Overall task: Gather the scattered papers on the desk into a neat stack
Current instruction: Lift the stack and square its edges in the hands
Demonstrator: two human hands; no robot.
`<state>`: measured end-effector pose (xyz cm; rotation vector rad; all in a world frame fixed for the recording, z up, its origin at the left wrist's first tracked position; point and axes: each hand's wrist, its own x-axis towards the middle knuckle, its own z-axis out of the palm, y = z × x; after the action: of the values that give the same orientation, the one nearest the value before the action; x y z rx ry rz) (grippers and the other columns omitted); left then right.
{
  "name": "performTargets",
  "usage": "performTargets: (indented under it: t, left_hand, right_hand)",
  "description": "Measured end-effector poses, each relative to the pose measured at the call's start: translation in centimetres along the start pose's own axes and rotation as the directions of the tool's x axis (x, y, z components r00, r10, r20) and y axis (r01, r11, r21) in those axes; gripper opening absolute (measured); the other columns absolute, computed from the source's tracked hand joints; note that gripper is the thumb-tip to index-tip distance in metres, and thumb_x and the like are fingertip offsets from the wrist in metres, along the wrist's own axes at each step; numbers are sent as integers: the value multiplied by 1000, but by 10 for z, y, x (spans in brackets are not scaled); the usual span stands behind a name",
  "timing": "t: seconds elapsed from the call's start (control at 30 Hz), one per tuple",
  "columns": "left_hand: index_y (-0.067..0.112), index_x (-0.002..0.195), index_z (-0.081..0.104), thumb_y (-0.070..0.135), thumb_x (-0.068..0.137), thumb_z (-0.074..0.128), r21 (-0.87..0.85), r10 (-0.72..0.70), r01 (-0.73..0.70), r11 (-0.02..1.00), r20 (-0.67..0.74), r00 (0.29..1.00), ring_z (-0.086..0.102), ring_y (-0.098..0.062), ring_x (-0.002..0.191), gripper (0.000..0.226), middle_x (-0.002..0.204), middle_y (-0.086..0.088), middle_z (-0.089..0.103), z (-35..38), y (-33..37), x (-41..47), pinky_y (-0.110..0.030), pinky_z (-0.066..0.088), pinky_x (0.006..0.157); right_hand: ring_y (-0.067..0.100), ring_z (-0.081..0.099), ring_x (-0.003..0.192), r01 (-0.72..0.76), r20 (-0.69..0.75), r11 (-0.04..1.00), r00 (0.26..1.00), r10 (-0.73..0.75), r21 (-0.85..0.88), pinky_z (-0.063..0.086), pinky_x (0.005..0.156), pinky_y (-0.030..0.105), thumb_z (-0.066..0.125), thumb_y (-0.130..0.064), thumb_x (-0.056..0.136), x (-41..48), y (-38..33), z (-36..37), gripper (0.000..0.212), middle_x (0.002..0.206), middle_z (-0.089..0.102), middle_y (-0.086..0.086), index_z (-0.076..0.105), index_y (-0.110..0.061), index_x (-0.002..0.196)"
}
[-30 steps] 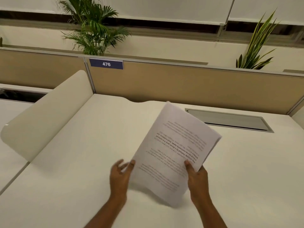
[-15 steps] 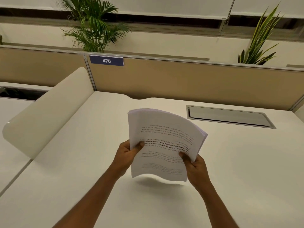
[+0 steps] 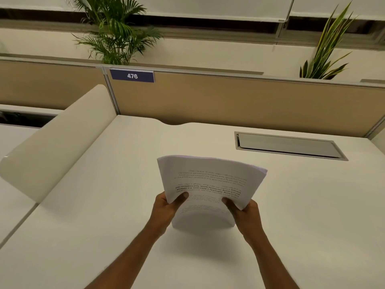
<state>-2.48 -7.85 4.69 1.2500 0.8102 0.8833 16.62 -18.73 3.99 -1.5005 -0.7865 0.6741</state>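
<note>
A stack of printed white papers [image 3: 208, 182] stands nearly upright in front of me, bowed into a curve, its text upside down to me. Its lower edge sits at or just above the white desk [image 3: 104, 205]; I cannot tell whether it touches. My left hand [image 3: 166, 207] grips the stack's left side with the thumb on the front sheet. My right hand [image 3: 244, 211] grips the right side the same way. No loose sheets lie on the desk.
A tan partition [image 3: 229, 101] with a blue "476" label [image 3: 132, 76] closes the desk's far side. A grey cable hatch [image 3: 287, 146] is set into the desk at the back right. A cream rounded divider [image 3: 58, 142] rises at the left. Plants stand behind the partition.
The papers swung from a slanted, one-sided hold into a squared upright stack. My left hand closed on the left edge, and both hands brought the stack lower toward the desk.
</note>
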Motion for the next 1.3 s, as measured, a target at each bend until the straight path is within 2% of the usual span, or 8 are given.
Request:
performTargets:
  t: [0.37,0.53,0.7,0.83,0.97,1.1,1.2,1.3]
  left_hand:
    - [40,77,78,42,73,69,45,-62,64,997,-56,996,74,-6,77,10,84,14,78,7,2,2,-14,55,60]
    - [31,88,77,44,70,71,-192,-72,33,981,-200,977,75,-15,86,23,93,5,79,12,3,0,-27,60,68]
    - [25,97,73,43,71,70,-406,-233,134,904,-205,951,75,-21,88,31,98,1,79,33,-4,-14,-37,61,69]
    - [19,107,70,42,74,67,-378,-226,144,914,-183,957,75,-19,86,41,97,1,79,33,-7,-19,-31,61,65]
    - [4,115,64,18,83,70,-426,-183,39,904,-303,935,75,-14,82,35,88,1,79,-9,0,1,-26,60,66]
    - [11,109,67,24,81,71,-202,-58,11,979,-228,972,74,-17,72,31,88,-8,77,-68,20,21,-28,59,60]
    - [21,109,66,42,59,86,68,-75,75,995,-8,997,75,-25,84,58,96,-7,78,-78,30,23,-35,61,67]
    - [27,103,68,29,71,81,211,-31,34,977,-20,999,75,-19,79,34,94,8,78,-65,30,23,-27,60,61]
  right_hand:
    - [5,68,88,-50,-81,998,996,47,-30,55,59,15,79,-29,75,3,3,0,27,93,72,-16,65,-38,96]
    - [17,55,111,-288,-248,949,917,312,130,45,87,30,82,-40,64,-2,9,-7,85,122,52,0,33,-29,133]
    - [22,70,102,-425,178,710,900,397,561,59,73,37,69,-25,77,-17,20,12,49,118,71,3,55,-22,124]
    - [19,72,94,-271,0,755,941,338,597,61,70,34,62,-3,84,-14,19,14,33,111,73,3,62,-22,111]
    - [12,72,76,-100,-201,952,966,162,289,58,58,23,66,-5,85,-6,5,-8,20,98,74,5,64,-23,93]
    - [13,73,78,11,-198,987,980,21,159,58,58,24,65,-9,86,0,-8,-31,24,91,73,-3,62,-32,90]
    - [13,72,83,69,-148,993,988,-54,99,61,61,28,62,-10,88,2,-13,-35,29,94,71,-8,59,-38,96]
    - [10,70,86,94,-117,993,990,-85,75,60,62,25,61,-9,89,1,-14,-29,33,94,71,-13,59,-42,95]
